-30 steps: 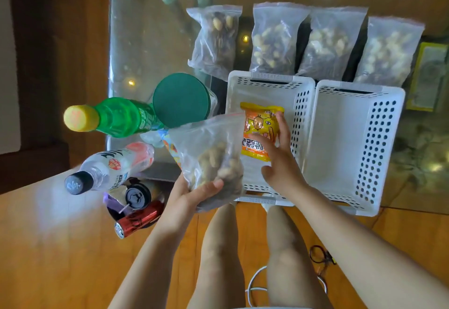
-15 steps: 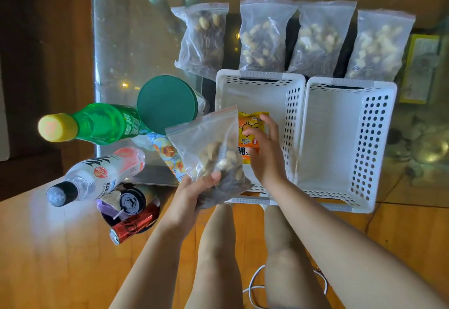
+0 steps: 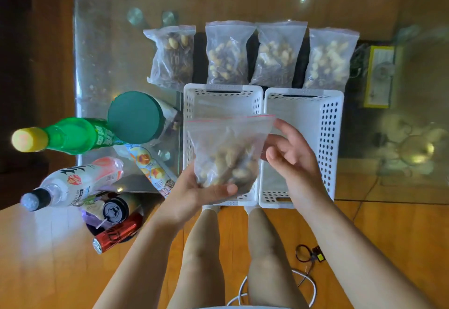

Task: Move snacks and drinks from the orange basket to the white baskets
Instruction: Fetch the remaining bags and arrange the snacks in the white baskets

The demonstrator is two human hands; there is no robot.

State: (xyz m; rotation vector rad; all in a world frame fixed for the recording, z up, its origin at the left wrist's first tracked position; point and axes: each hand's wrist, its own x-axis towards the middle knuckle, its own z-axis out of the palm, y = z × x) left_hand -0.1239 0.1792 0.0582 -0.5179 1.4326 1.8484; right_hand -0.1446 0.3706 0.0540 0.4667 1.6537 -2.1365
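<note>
Over left white basket, left hand gripping nut bag

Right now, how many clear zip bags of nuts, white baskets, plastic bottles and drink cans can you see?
Clear zip bags of nuts: 5, four in a row on the glass table, one held in the left hand
White perforated plastic baskets: 2
Plastic bottles: 2, green, clear
Drink cans: 2, black, red
Total: 11
</note>
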